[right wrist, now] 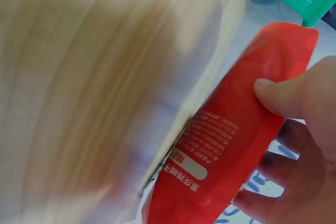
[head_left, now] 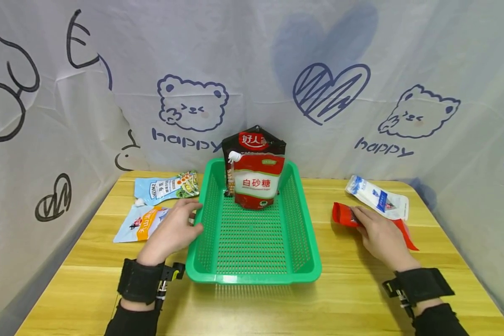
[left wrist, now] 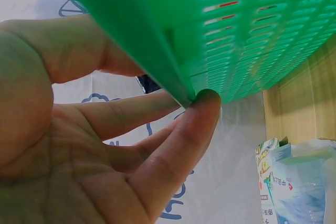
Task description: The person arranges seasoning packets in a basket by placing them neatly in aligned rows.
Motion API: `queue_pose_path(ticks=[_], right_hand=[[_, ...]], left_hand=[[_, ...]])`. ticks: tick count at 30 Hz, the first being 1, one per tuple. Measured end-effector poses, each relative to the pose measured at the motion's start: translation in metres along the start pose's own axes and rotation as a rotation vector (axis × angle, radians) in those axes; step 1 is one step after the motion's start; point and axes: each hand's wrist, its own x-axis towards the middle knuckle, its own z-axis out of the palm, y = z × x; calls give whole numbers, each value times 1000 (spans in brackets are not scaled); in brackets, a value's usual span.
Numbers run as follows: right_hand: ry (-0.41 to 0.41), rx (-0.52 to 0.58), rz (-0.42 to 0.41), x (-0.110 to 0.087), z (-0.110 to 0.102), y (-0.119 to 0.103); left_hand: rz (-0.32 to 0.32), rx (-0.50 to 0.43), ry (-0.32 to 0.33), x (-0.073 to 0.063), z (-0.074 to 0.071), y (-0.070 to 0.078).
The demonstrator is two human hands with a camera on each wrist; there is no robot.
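A green perforated basket (head_left: 252, 278) stands mid-table. In it, upright at the far end, a red-and-white white-sugar pouch (head_left: 255, 184) with a white spout leans against a black pouch (head_left: 256, 136) with a red label. My left hand (head_left: 174, 231) holds the basket's left rim; in the left wrist view the thumb passes behind the rim (left wrist: 142, 40) and a fingertip touches its edge. To the right of the basket, my right hand (head_left: 382, 235) grips a red packet (right wrist: 226, 129), thumb on its printed face and fingers behind.
Left of the basket lie a light-blue Heinz pouch (head_left: 165, 187) and a white-and-orange pouch (head_left: 138, 224) with a spout. A white-and-blue pouch (head_left: 378, 198) lies at the right, just beyond the red packet. A drawn-on white cloth (head_left: 260, 70) hangs behind the table.
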Motion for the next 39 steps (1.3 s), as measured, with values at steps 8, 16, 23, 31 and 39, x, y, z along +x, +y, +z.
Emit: queue_pose_path(ticks=[8,16,23,31,39], right_hand=[[96,-5,-1,13,-10,-23],[233,18,-8,26,-23,-56],[349,92,-49,36,-36,-91],[424,149,-92,42,-53,-128],[441,186,-126,45,-66,-161]], left_hand=[[1,-9,-4,0,0,-1],[4,-13,-5,0,1,-1],[9,-11,0,0,1,-1],[9,-9,2,1,1,-1],[0,-13,-6,1,1,-1]])
